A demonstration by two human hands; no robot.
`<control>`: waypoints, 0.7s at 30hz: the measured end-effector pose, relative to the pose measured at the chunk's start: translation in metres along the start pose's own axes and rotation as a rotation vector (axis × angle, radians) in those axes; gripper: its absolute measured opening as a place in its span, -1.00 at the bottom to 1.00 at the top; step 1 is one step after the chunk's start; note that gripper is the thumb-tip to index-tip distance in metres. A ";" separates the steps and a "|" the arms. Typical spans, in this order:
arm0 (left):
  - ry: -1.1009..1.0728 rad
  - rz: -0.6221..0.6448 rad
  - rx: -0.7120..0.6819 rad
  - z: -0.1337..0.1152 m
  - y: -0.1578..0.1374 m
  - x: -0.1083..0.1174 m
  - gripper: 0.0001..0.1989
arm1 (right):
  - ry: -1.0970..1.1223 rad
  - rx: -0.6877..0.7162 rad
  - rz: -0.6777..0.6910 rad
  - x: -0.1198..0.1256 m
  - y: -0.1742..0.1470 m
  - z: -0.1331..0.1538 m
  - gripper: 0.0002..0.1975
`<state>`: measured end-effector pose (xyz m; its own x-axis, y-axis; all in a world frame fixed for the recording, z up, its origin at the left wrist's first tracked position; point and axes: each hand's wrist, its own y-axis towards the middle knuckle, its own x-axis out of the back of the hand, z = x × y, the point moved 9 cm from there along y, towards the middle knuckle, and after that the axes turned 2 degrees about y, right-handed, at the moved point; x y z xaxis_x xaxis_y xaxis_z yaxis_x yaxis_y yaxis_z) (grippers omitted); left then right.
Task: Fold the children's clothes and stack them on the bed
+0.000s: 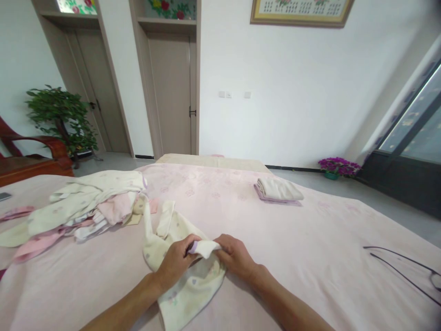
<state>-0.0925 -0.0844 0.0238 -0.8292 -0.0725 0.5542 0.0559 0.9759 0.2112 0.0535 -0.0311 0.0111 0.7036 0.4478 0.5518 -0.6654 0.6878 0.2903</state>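
While hands (176, 258) (237, 255) grip clothing (193, 289) — a pot (331, 176) holds flowers (339, 166).

Toward the near edge of the pink cloth (285, 276), cut off below, the cream garment (193, 287) hides some fingers of the left hand (176, 258) and right hand (237, 257). Glasses (406, 279) toward the cloth's right edge are cut off. The framed panel (301, 10)'s characters are too small to read.

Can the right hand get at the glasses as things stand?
Probably, if it lets go: the right hand holds the garment, but only sheet shows between that hand and the glasses.
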 end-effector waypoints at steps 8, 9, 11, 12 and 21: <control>0.431 -0.038 -0.307 -0.004 -0.005 0.005 -0.38 | 0.571 -0.396 -0.630 0.077 -0.017 -0.081 -0.64; 0.481 -0.050 -0.321 -0.002 -0.005 0.003 -0.38 | 0.591 -0.417 -0.647 0.082 -0.019 -0.088 -0.63; 0.544 -0.075 -0.317 0.005 -0.003 0.001 -0.42 | 0.600 -0.439 -0.649 0.086 -0.022 -0.096 -0.62; 0.560 -0.088 -0.309 0.008 -0.002 0.000 -0.46 | 0.597 -0.444 -0.647 0.087 -0.023 -0.098 -0.61; 0.470 -0.212 -0.002 0.047 0.008 0.030 -0.69 | 0.542 -0.435 -0.573 0.086 -0.019 -0.099 -0.59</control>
<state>-0.1431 -0.0691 0.0049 -0.4830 -0.3537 0.8010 -0.0847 0.9294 0.3594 0.1508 0.0506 -0.0243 0.9928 0.1024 -0.0627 -0.1010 0.9946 0.0253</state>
